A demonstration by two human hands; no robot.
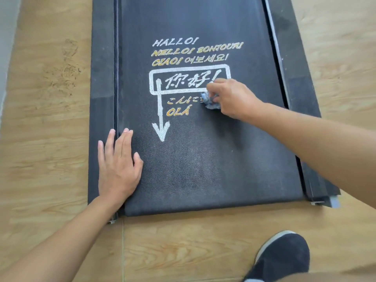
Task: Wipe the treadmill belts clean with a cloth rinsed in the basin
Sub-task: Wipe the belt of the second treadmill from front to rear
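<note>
Right hand [230,98], fingers clamped on a bunched cloth [210,101], wipes the treadmill belt [203,169]; left hand [119,165] rests flat, fingers straight. Next, likely sweeping onward.

The flat black textured treadmill belt [203,169] gives free passage over its near right part and its far end. The left hand [118,165] lies flat across the belt's near left edge. The right hand [230,98], gripping a crumpled blue-grey cloth [210,101], blocks the middle right. Black side rails [101,78] border both long edges. A dark shoe [282,259] stands on the pale wooden floor [46,119] off the near right corner.
</note>
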